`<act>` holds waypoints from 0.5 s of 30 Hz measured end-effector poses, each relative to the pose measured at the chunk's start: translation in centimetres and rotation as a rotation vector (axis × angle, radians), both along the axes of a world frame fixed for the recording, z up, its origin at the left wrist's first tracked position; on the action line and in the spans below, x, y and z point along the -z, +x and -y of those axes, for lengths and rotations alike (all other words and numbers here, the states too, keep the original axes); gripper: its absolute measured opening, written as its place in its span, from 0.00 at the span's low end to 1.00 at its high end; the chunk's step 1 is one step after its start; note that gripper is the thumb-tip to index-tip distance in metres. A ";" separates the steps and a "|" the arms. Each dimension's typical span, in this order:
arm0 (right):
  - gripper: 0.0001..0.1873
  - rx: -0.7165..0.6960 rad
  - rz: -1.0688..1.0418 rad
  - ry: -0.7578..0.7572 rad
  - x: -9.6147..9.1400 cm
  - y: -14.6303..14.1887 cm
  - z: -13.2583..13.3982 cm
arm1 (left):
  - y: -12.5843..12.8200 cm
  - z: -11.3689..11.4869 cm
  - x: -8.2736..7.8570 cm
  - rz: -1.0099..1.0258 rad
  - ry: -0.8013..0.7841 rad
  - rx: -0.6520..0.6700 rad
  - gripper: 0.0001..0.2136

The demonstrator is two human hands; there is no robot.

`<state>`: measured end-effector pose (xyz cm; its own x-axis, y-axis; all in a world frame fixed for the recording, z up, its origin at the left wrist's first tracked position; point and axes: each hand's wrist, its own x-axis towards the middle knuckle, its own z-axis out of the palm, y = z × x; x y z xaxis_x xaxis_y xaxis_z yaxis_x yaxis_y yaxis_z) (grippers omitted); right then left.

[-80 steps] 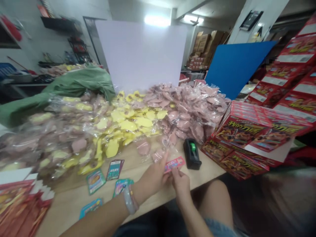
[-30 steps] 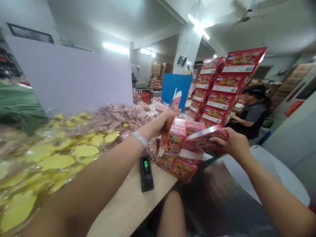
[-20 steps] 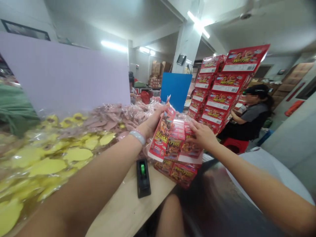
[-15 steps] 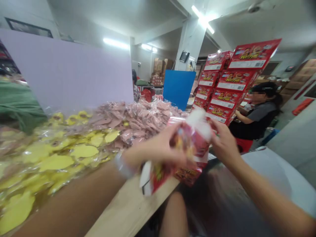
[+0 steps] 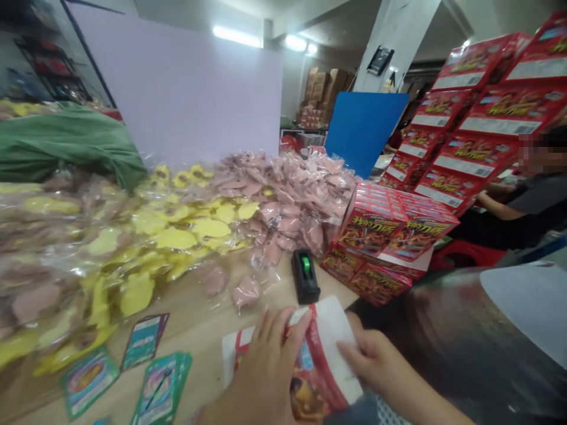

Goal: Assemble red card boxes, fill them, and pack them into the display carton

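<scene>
A flattened red and white carton [image 5: 323, 360] lies at the near edge of the wooden table [image 5: 195, 330]. My left hand [image 5: 261, 378] rests on top of it with fingers spread flat. My right hand [image 5: 372, 360] grips the carton's right side, fingers on its white flap. Just beyond the carton stands a black tape dispenser [image 5: 305, 275] with a green roll.
A heap of bagged pink and yellow shapes [image 5: 177, 224] covers the table's far side. Teal cards [image 5: 146, 339] lie at the near left. Stacked red boxes [image 5: 390, 236] stand at the right, with taller stacks [image 5: 469, 112] behind. A seated person [image 5: 531, 200] is at far right.
My hands took a flat red carton from the red boxes at the right and brought it down to the table's near edge. The view has dropped back toward the table.
</scene>
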<state>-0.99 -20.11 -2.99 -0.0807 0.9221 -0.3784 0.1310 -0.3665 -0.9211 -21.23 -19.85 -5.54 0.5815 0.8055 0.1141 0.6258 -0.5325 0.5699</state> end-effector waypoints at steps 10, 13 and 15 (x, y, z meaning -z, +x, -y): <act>0.30 0.159 -0.601 -0.057 1.5 -6.7 3.1 | -2.1 4.0 0.6 0.417 -0.137 -0.454 0.40; 0.34 0.096 -0.687 -0.179 1.2 -8.2 3.9 | -3.3 6.1 1.4 0.363 -0.156 -0.430 0.43; 0.34 0.064 -0.712 -0.216 1.2 -8.6 3.9 | -4.0 7.1 1.9 0.321 -0.175 -0.419 0.44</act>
<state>-9.54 -24.03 -4.24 -0.3232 0.8440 -0.4280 -0.4980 -0.5362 -0.6815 -25.25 -26.98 -7.46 0.1650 0.9833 0.0766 0.5443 -0.1556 0.8243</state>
